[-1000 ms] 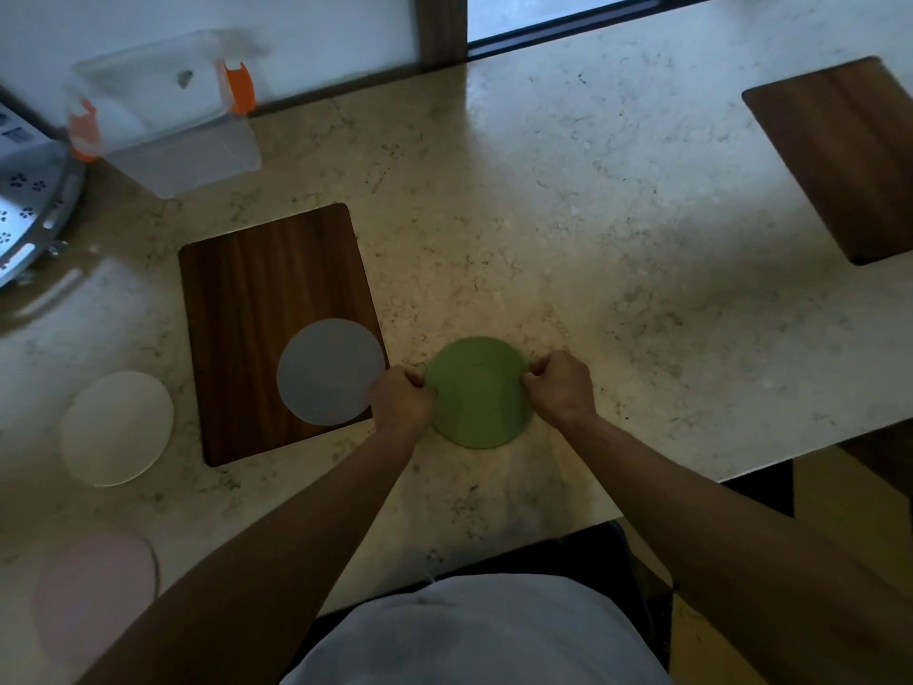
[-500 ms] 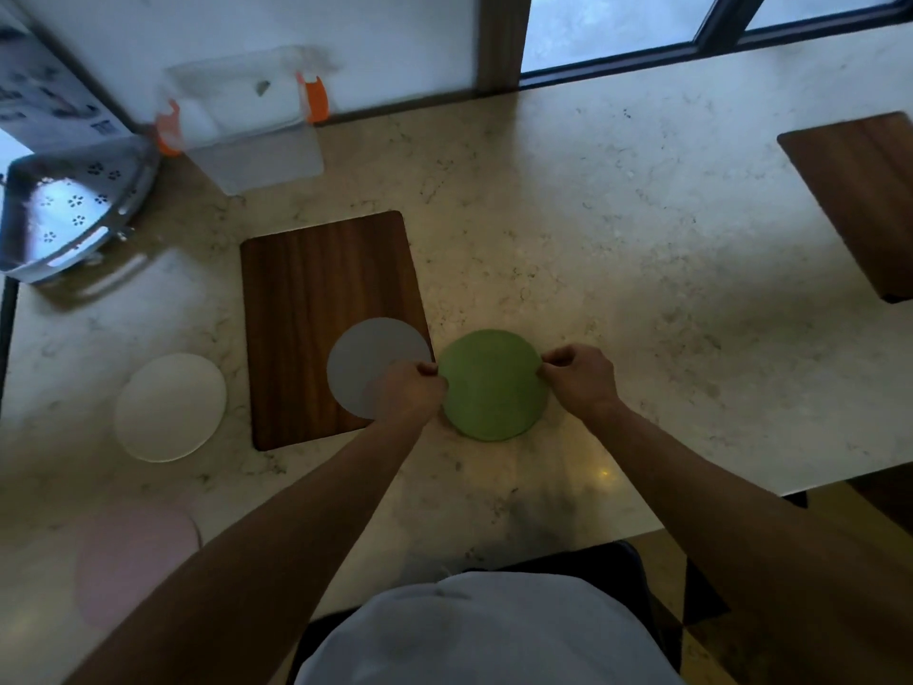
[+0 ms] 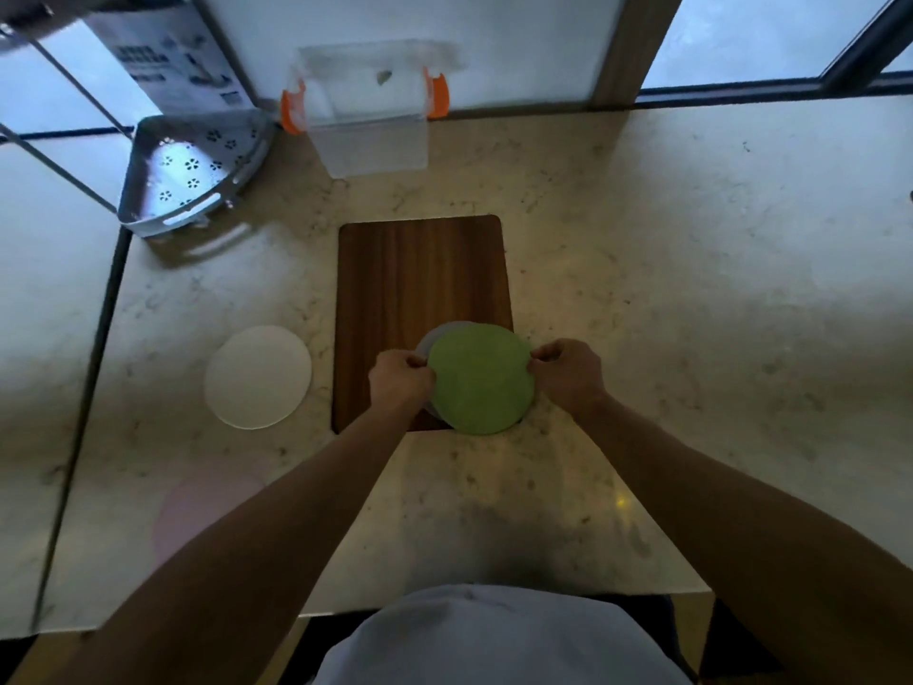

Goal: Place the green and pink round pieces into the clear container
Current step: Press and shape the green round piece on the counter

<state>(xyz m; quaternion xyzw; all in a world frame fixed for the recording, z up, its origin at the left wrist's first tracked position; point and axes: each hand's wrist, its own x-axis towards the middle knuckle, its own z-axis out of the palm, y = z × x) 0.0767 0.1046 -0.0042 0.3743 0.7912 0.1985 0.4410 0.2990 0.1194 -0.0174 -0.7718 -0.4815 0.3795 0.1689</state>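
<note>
Two hands, left hand [image 3: 399, 383] & right hand [image 3: 568, 370], fingers pinched on flat matte green round piece [image 3: 481, 380] rim.

A pale, dark-veined marble countertop [image 3: 691, 289] runs up to a white wall [image 3: 518, 42] along its far edge, where a brown wooden post [image 3: 620, 47] and dark-framed windows [image 3: 770, 37] let in dim bluish daylight, and a yellowish floor [image 3: 689, 640] shows below its near edge.
</note>
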